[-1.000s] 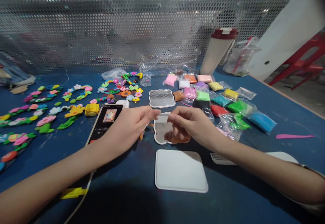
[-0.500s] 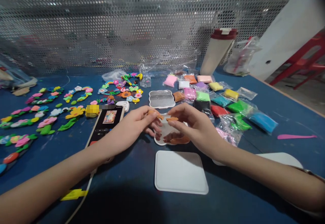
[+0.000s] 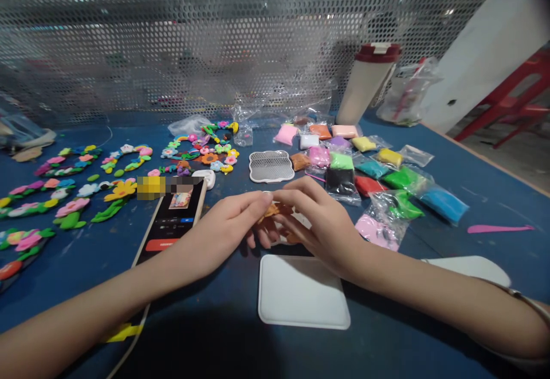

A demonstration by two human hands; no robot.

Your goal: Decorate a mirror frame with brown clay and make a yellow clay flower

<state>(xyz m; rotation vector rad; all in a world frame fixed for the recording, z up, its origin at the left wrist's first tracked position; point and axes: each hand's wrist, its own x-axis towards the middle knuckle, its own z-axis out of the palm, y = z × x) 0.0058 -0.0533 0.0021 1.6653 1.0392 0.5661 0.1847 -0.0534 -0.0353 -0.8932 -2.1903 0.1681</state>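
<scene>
Fingers of two hands, left hand and right hand, pinch one orange clay piece.

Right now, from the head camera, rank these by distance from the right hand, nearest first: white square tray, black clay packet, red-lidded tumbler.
1. White square tray: just below the right hand.
2. Black clay packet: slightly beyond it, to its right.
3. Red-lidded tumbler: far back right, by the mesh.
</scene>
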